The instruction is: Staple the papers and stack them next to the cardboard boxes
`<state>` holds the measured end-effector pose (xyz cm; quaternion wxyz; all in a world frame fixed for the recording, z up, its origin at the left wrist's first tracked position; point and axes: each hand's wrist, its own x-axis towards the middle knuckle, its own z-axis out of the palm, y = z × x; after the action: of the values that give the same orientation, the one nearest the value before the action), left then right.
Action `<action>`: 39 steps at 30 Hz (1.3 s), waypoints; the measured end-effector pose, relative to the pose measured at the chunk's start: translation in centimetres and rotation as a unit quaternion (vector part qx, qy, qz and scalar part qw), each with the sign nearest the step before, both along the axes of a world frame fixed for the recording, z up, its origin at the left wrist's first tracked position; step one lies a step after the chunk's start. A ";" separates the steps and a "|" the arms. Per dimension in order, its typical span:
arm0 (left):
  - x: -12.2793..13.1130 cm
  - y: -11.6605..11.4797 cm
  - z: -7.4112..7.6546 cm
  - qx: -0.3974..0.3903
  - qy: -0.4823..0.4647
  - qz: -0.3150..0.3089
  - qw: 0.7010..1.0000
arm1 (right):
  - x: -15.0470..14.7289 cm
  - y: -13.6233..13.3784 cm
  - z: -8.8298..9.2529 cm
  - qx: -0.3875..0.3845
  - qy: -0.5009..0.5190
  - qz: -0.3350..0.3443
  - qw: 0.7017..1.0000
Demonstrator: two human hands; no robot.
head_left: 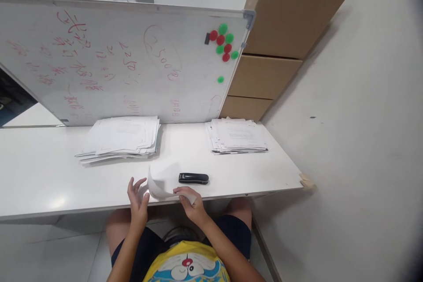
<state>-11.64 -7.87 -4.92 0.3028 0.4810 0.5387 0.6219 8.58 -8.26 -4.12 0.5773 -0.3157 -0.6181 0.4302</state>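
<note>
White paper sheets (158,190) curve upward between my two hands at the front edge of the table. My right hand (191,205) pinches their right end, thumb on the near side. My left hand (138,200) is beside the raised left end, its fingers and thumb spread apart. Whether the left fingers touch the paper I cannot tell. A black stapler (193,178) lies on the table just beyond my right hand. How many sheets are held does not show.
A large stack of papers (124,136) lies back left, another stack (236,135) back right. Behind them stands a whiteboard (188,97) with red writing and round magnets. Cardboard boxes (254,75) are piled by the right wall. The white table (109,185) has its edge above my lap.
</note>
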 end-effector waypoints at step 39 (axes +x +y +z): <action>8.7 4.8 5.2 0.165 0.494 -0.244 0.818 | 22.0 -3.0 2.0 -0.444 -0.011 -0.240 0.863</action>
<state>-2.98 -3.08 0.30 0.0542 0.8819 0.3703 0.2866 30.61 -11.28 -2.08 0.4546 -0.6817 -0.2731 0.5039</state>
